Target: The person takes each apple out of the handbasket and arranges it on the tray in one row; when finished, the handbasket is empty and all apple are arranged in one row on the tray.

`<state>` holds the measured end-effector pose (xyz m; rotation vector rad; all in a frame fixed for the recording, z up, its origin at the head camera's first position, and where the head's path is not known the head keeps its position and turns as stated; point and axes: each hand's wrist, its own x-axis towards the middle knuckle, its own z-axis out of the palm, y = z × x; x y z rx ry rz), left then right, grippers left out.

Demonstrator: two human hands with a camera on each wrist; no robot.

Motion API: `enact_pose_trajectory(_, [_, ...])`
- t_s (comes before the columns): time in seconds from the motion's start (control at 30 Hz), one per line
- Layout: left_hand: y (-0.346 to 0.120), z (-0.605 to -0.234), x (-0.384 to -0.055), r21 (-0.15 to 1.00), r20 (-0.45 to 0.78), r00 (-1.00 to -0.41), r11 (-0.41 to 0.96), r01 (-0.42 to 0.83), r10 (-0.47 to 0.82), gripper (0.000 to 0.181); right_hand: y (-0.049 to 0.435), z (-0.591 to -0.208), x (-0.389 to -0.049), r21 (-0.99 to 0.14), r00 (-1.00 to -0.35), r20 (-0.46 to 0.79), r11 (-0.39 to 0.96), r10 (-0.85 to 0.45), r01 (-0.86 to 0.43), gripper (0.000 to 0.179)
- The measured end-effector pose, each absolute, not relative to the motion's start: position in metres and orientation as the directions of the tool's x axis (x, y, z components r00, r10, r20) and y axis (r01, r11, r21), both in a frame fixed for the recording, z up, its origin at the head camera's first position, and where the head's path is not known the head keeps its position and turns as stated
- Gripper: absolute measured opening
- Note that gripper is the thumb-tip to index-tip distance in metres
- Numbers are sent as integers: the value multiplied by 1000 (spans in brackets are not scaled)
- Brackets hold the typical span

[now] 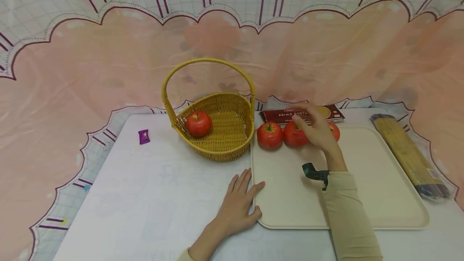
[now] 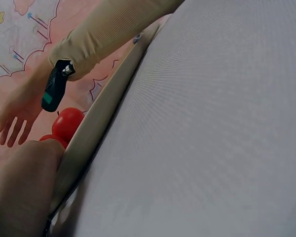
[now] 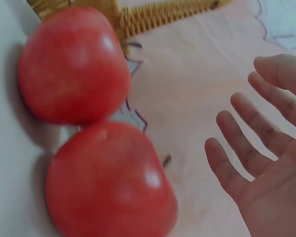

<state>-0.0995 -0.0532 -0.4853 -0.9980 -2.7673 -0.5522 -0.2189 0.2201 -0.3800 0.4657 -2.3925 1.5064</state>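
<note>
My right hand hovers over a row of red apples along the tray's back edge, fingers relaxed and holding nothing. It partly covers the middle apple and the right-hand apple; the left-hand apple shows fully. In the right wrist view, the spread fingers stand apart from two apples. My left hand rests at the left edge of the cream tray, its fingers extended and thumb over the rim. Another apple sits in the left side of the yellow wicker basket.
Behind the apples lies a dark red spaghetti packet. A clear bag of spaghetti lies along the tray's right side. The basket's tall handle arches up beside the tray. A small purple wrapped sweet lies at the table's left.
</note>
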Motion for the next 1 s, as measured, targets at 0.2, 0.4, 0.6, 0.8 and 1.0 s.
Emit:
enact_pose_trajectory(0.2, [-53,-484,-100,286,270,-764,709,644,586,58,209,-385,-230,-813,-917,354,425,-183,-399,39])
enact_pose_trajectory(0.4, [-52,-485,-100,312,303,-758,692,651,577,56,196,-384,-234,-798,-906,358,431,-225,-422,37])
enact_pose_trajectory(0.6, [-50,-483,-98,365,390,-695,591,719,604,43,185,-380,-237,-737,-883,368,487,-291,-468,35])
enact_pose_trajectory(0.8, [-44,-481,-91,313,468,-591,502,806,657,28,176,-375,-242,-681,-843,380,502,-381,-534,35])
enact_pose_trajectory(1.0, [-38,-479,-84,292,446,-514,424,857,733,23,167,-369,-249,-656,-793,388,464,-470,-595,37])
